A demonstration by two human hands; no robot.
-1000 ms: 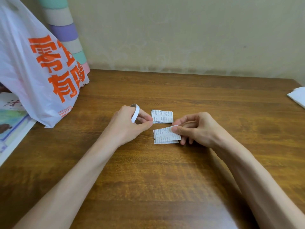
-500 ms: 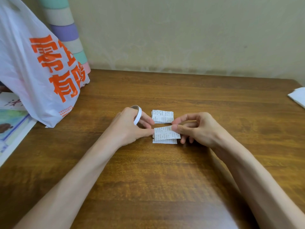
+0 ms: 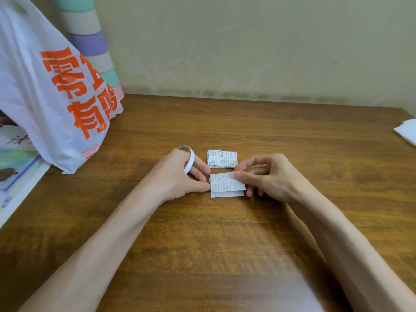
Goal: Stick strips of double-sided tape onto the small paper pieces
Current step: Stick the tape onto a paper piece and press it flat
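Two small stacks of printed paper pieces lie mid-table: a far stack point(image 3: 222, 158) and a near stack point(image 3: 226, 194). My right hand point(image 3: 267, 176) pinches the top paper piece point(image 3: 222, 181) of the near stack by its right edge, thumb on top, lifting it slightly. A white roll of double-sided tape point(image 3: 188, 162) sits looped around the fingers of my left hand point(image 3: 180, 176). That hand's thumb touches the left edge of the same paper piece. No loose strip of tape is visible.
A white plastic bag point(image 3: 56, 97) with orange characters stands at the left on the wooden table point(image 3: 225, 255), over printed sheets point(image 3: 15, 167). A pastel striped cylinder point(image 3: 90, 41) stands behind it. White paper point(image 3: 406, 131) lies at the right edge.
My left hand moved right until its thumb reached the paper's left edge. The right hand keeps pinching the top piece, which now lies flatter and squarer over the near stack.
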